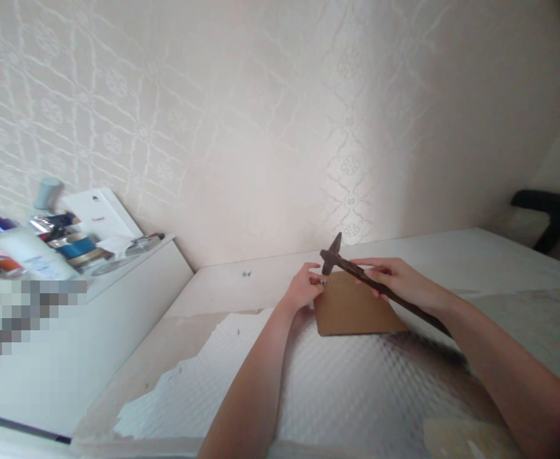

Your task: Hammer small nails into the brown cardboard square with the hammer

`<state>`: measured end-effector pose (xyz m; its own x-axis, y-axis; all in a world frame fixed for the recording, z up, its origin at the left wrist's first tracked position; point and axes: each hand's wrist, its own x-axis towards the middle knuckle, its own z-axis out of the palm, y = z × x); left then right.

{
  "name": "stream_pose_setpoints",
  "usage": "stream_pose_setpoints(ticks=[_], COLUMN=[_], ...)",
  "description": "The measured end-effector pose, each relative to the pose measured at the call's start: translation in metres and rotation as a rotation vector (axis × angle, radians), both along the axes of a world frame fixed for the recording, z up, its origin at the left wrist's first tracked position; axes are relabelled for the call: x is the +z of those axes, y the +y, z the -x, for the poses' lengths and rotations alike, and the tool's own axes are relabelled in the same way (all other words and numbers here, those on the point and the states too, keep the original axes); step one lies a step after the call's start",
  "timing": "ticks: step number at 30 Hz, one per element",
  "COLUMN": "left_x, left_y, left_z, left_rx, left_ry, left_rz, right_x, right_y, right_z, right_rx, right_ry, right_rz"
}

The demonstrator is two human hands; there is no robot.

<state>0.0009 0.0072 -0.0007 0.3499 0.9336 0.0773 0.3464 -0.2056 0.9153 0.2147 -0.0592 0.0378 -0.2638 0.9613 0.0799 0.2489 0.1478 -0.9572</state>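
The right hand (pixel 395 280) grips a dark hammer (pixel 356 271) partway along its handle, head poised over the top edge of a brown board (pixel 351 312) on the table (pixel 452 255), while the left hand (pixel 303 290) pinches what may be a small nail there, apparently steadying it upright.

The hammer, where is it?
In the head view, the hammer is right of centre, gripped in the right hand, with its head over the top edge of the brown board, beside the left hand.

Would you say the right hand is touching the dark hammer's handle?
Touching. In the head view, the right hand wraps its fingers around the handle of the hammer, holding it above the brown board.
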Motion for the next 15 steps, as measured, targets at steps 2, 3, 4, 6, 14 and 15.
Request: stream_pose_setpoints(ticks=[2, 3, 4, 6, 14, 15], left_x=[-0.0005, -0.0009, -0.0012, -0.0018, -0.0018, -0.0013], left_y=[0.0001, 0.0002, 0.0003, 0.0005, 0.0010, 0.0005], left_z=[0.0001, 0.0002, 0.0003, 0.0005, 0.0006, 0.0005], left_rx=[0.008, 0.012, 0.014, 0.010, -0.002, -0.007], left_ry=[0.004, 0.007, 0.009, 0.006, 0.021, 0.017], left_rz=[0.002, 0.002, 0.001, -0.001, -0.007, -0.005], right_x=[-0.0009, -0.0011, -0.0012, -0.0011, -0.0037, -0.0030], right_y=[0.0002, 0.0002, 0.0001, 0.0002, 0.0019, 0.0015], right_z=[0.0002, 0.0002, 0.0000, -0.0009, -0.0020, -0.0021], right_rx=[0.006, 0.008, 0.010, 0.012, 0.027, 0.026], right_ry=[-0.009, -0.006, 0.000, 0.019, 0.007, 0.018], right_rz=[0.031, 0.041, 0.041, 0.023, 0.033, 0.034])
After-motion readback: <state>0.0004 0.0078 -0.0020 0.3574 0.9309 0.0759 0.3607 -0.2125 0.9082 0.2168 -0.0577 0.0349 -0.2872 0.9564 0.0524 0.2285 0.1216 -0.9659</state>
